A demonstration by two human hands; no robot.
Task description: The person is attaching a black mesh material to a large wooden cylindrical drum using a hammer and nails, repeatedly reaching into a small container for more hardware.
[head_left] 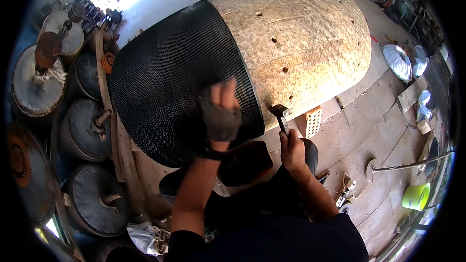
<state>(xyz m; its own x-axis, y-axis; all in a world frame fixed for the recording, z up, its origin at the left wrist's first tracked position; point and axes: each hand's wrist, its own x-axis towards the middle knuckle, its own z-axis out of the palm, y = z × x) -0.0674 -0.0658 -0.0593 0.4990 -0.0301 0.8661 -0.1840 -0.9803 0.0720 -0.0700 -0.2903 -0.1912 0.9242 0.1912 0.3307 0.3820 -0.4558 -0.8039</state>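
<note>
A large, bulging wooden barrel-shaped shell (pixel 310 34) lies on its side before me, with small dark holes in its pale, mottled surface. Its left part is covered by a black ribbed band of tightly set rows (pixel 170 68). Over this black covering is my left hand (pixel 221 116), in a dark fingerless glove, its fingers stretched out and slightly blurred. I cannot tell whether it touches the surface. My right hand (pixel 293 151) is closed around the handle of a hammer (pixel 280 113). The hammer's head is beside the shell's lower edge, just right of the black covering.
Several round drums (pixel 87 126) stand along the left, with wooden planks (pixel 103 68) beside them. A brick with holes (pixel 313 122) is by the shell's lower side. To the right are a white bundle (pixel 397 63) and a lime-green bucket (pixel 416 197). A dark reddish-brown container (pixel 245 164) sits between my knees.
</note>
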